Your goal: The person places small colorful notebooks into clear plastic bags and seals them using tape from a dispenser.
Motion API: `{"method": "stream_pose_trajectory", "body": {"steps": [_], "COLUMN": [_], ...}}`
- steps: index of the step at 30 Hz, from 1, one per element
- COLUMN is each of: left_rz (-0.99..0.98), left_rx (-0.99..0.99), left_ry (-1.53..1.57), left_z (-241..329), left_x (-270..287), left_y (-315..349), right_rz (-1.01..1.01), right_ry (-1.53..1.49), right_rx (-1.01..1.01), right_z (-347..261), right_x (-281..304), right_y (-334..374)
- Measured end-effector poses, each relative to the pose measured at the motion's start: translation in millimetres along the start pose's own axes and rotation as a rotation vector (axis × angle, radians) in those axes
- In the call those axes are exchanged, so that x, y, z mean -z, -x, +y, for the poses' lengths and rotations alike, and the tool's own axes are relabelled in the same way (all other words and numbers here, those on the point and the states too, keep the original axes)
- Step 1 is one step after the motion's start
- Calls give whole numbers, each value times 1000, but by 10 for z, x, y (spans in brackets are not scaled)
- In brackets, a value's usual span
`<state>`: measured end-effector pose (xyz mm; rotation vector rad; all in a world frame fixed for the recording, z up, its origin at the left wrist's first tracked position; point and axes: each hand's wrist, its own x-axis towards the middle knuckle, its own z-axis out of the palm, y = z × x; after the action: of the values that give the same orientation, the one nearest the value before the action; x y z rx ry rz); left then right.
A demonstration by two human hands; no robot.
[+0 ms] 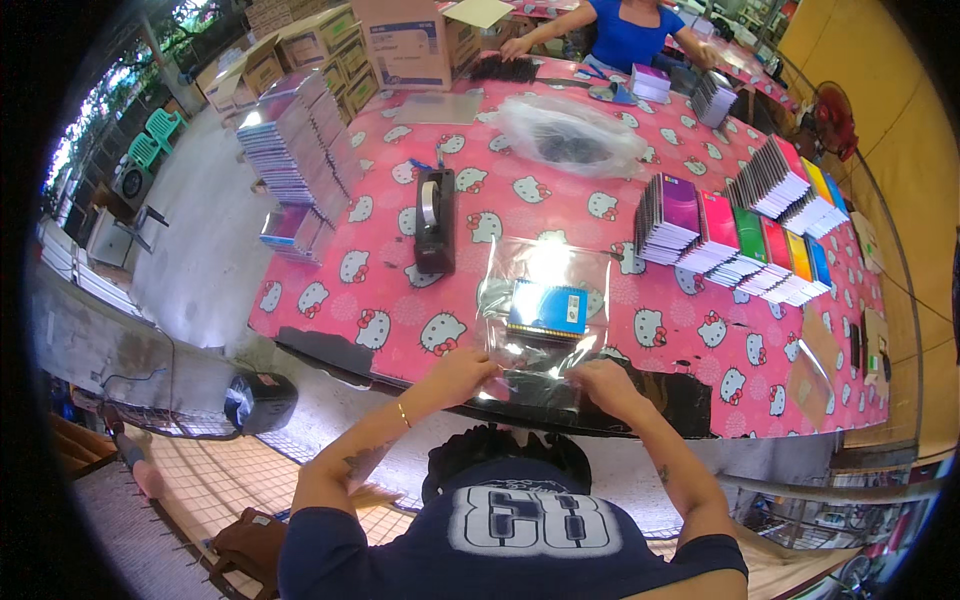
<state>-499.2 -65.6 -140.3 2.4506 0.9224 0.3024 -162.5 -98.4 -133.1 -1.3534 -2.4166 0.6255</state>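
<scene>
In front of me a clear plastic sleeve (592, 268) lies on the table, with bright glare on its surface. A small blue spiral notebook (548, 309) shows through the plastic, its coil toward me and a white label at one side. My left hand (468, 376) pinches the sleeve's near left corner. At the near right corner, my right hand (606, 384) is closed on the plastic too. A black tape dispenser (435, 222) with a roll of tape stands beyond my left hand.
Stacks of spiral notebooks stand at the right, one purple (668, 215). More wrapped stacks (290, 145) rise at the left edge. A plastic bag (570, 135) with dark contents lies farther back, near cardboard boxes (405, 45). Across the pink table (540, 190), a person in blue (632, 32) handles things.
</scene>
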Motion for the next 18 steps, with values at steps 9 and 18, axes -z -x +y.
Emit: {"method": "stream_pose_trajectory", "body": {"steps": [9,18], "left_rz": [257,555], "left_rx": [-157,230], "left_ry": [-157,869], "left_z": [32,-47], "left_x": [8,224], "left_y": [20,-447], "right_rz": [6,572], "right_ry": [9,-914], "right_rx": [6,-331], "right_z": [-92,239], "right_x": [91,159], "right_y": [-12,-379]}}
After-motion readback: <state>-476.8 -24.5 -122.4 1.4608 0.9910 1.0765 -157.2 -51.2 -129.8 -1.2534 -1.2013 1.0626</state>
